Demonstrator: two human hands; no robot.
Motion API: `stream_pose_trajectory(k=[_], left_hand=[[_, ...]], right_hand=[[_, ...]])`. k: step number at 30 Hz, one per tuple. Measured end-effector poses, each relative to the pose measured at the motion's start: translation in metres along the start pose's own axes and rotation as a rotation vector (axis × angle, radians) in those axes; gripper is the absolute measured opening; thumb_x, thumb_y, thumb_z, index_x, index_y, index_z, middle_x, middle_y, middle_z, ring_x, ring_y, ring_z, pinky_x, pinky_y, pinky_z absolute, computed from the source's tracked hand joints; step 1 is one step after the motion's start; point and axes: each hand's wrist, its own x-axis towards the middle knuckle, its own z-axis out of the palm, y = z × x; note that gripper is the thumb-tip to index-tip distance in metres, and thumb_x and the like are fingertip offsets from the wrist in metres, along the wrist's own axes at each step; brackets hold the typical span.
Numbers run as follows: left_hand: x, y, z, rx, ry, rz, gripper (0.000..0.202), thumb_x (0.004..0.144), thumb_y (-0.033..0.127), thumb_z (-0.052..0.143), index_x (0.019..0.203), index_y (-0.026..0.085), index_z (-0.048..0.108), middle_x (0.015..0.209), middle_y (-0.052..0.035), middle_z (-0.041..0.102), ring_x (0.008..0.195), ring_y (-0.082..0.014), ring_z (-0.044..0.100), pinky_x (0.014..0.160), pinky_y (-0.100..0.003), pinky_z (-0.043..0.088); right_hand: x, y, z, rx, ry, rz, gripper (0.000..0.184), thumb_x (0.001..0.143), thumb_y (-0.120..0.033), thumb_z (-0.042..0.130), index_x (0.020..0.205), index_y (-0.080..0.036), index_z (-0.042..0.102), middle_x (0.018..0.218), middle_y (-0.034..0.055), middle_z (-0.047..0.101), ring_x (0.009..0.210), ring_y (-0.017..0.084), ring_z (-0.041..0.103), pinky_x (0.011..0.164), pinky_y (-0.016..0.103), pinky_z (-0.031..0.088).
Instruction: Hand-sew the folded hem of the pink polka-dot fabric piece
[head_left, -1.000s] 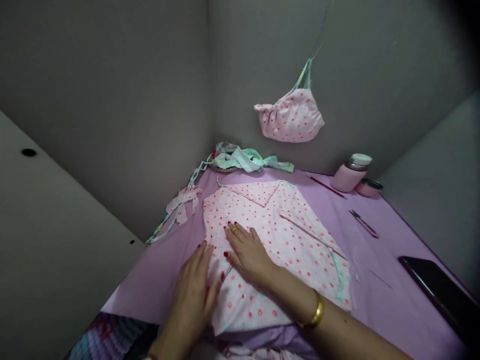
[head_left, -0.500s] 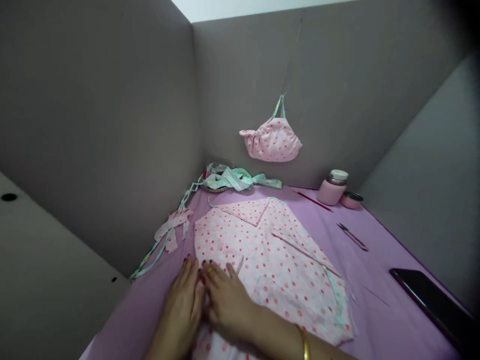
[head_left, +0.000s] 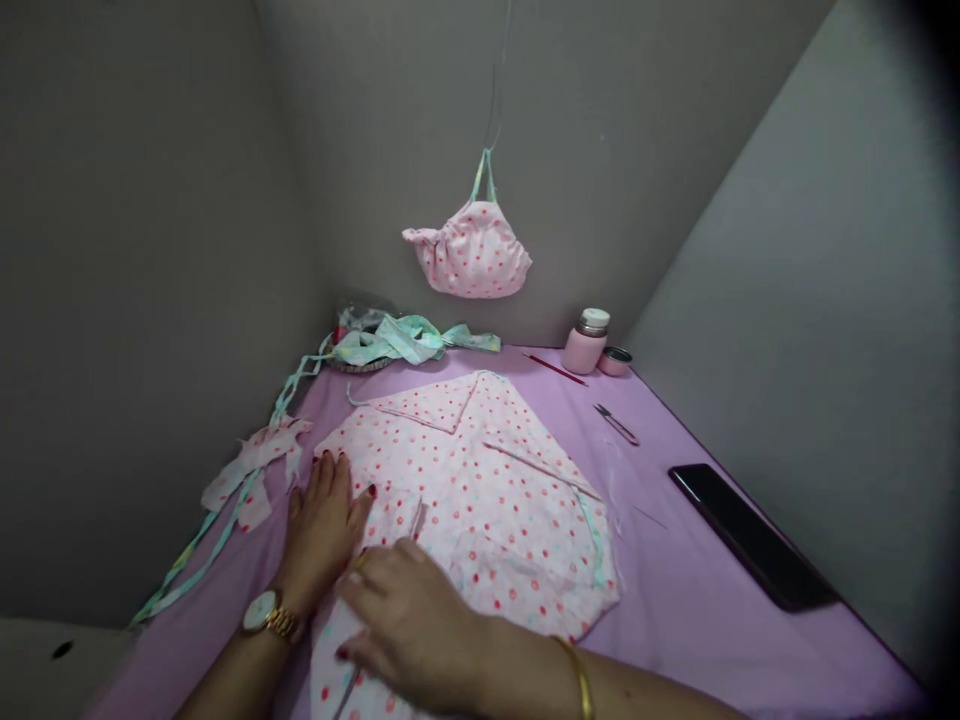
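A piece of white-pink cloth with red dots (head_left: 510, 500), looking like a partly sewn garment, lies spread before me, with folded flaps and mint-green trim at its right edge. Flat on its left edge rests my left hand (head_left: 324, 525), fingers spread and open. Lower down, my right hand (head_left: 420, 620) is over the same cloth, fingers loosely bent and the thumb apart from them; I see nothing gripped in it. A long dark slit or fold shows in the cloth below that thumb.
A small dotted garment (head_left: 474, 255) hangs on the back wall. Mint strips (head_left: 405, 340) and cloth scraps (head_left: 255, 465) lie left. On the purple cover (head_left: 645, 630) at right are a pink jar (head_left: 585, 345), its lid (head_left: 615, 362), a red pencil (head_left: 555, 369), thread snips (head_left: 618, 426) and a phone (head_left: 750, 535).
The view has turned right. My hands were flat side by side; the left has moved up along the cloth's edge, while the right has come lower and bent its fingers.
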Motion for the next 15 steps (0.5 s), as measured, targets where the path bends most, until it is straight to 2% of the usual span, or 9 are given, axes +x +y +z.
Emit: stream_pose_trajectory(k=[3,5,7,10,12,14,15], left_hand=[[-0.012,0.017,-0.008,-0.006,-0.050,0.115,0.054,0.090,0.037,0.026,0.136,0.011,0.028,0.147,-0.0145,0.018,0.134,-0.0280,0.017,0.100,-0.056,0.026],[-0.020,0.025,-0.014,-0.024,-0.135,0.204,0.051,0.090,0.035,0.027,0.136,0.014,0.030,0.146,-0.0121,0.021,0.134,-0.0259,0.018,0.101,-0.055,0.024],[-0.031,0.025,-0.019,-0.046,-0.156,0.163,0.051,0.090,0.034,0.027,0.136,0.013,0.030,0.145,-0.0133,0.023,0.133,-0.0272,0.019,0.100,-0.058,0.025],[-0.061,0.017,-0.021,-0.094,-0.068,0.073,0.057,0.087,0.040,0.033,0.137,0.012,0.027,0.144,-0.0166,0.025,0.131,-0.0297,0.024,0.097,-0.055,0.032],[-0.091,0.011,-0.018,-0.104,-0.010,0.140,0.062,0.082,0.043,0.044,0.137,0.016,0.029,0.140,-0.0164,0.034,0.126,-0.0291,0.034,0.095,-0.048,0.038],[-0.120,0.010,-0.011,-0.069,0.048,0.186,0.060,0.076,0.034,0.052,0.133,0.021,0.037,0.133,-0.0151,0.043,0.119,-0.0298,0.041,0.090,-0.046,0.042],[-0.131,0.010,-0.007,-0.058,0.069,0.176,0.060,0.073,0.029,0.053,0.131,0.020,0.040,0.127,-0.0161,0.047,0.114,-0.0301,0.045,0.087,-0.045,0.044]], right_hand=[[-0.016,0.029,-0.028,-0.009,0.085,0.339,0.021,0.089,-0.024,0.042,0.102,-0.015,0.055,0.097,0.0067,0.056,0.092,0.018,0.048,0.083,0.030,0.039],[-0.022,0.046,-0.039,-0.027,0.074,0.489,0.018,0.087,-0.020,0.044,0.099,-0.015,0.056,0.096,0.0068,0.056,0.090,0.018,0.048,0.081,0.028,0.038],[-0.022,0.057,-0.042,-0.035,0.035,0.525,0.015,0.084,-0.021,0.049,0.095,-0.015,0.057,0.095,0.0070,0.055,0.089,0.019,0.048,0.080,0.028,0.038],[-0.012,0.060,-0.037,-0.017,0.008,0.496,0.013,0.083,-0.021,0.049,0.092,-0.015,0.056,0.093,0.0070,0.055,0.087,0.018,0.048,0.077,0.027,0.037],[-0.001,0.059,-0.033,-0.004,0.001,0.482,0.015,0.084,-0.023,0.047,0.092,-0.015,0.056,0.092,0.0070,0.055,0.087,0.018,0.048,0.076,0.027,0.037],[0.011,0.057,-0.028,0.005,-0.005,0.470,0.016,0.084,-0.025,0.047,0.092,-0.014,0.056,0.092,0.0077,0.055,0.087,0.019,0.049,0.076,0.028,0.037],[0.018,0.057,-0.026,0.006,-0.009,0.464,0.017,0.084,-0.026,0.048,0.092,-0.014,0.056,0.093,0.0084,0.055,0.089,0.020,0.049,0.077,0.028,0.037]])
